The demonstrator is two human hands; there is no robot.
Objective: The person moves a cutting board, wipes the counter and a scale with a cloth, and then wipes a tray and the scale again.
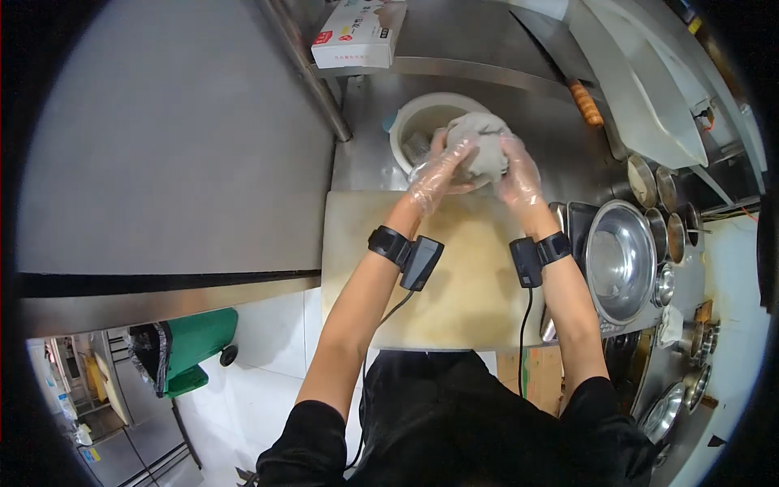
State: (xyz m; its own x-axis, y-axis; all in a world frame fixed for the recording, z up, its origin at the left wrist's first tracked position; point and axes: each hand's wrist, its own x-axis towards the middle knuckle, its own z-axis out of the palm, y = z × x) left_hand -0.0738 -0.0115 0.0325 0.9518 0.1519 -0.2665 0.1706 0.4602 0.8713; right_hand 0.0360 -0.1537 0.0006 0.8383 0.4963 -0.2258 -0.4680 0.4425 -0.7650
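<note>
Both my hands wear clear plastic gloves and grip a bunched grey-white cloth (485,146) over the right front rim of a round white basin (442,100). My left hand (445,169) has its fingers curled against the cloth's left and lower side. On the right side, my right hand (519,172) presses the cloth with bent fingers. Something pale and crumpled, hard to make out, lies inside the basin at its left. Just below my hands is a large cream cutting board (430,272).
A printed white box (359,34) and a wooden-handled knife (586,101) lie on the shelf above. At right stand a steel bowl (621,261), several small metal pots and a long white tub (641,89). A grey panel (170,154) borders the left; a green bin (199,345) stands below.
</note>
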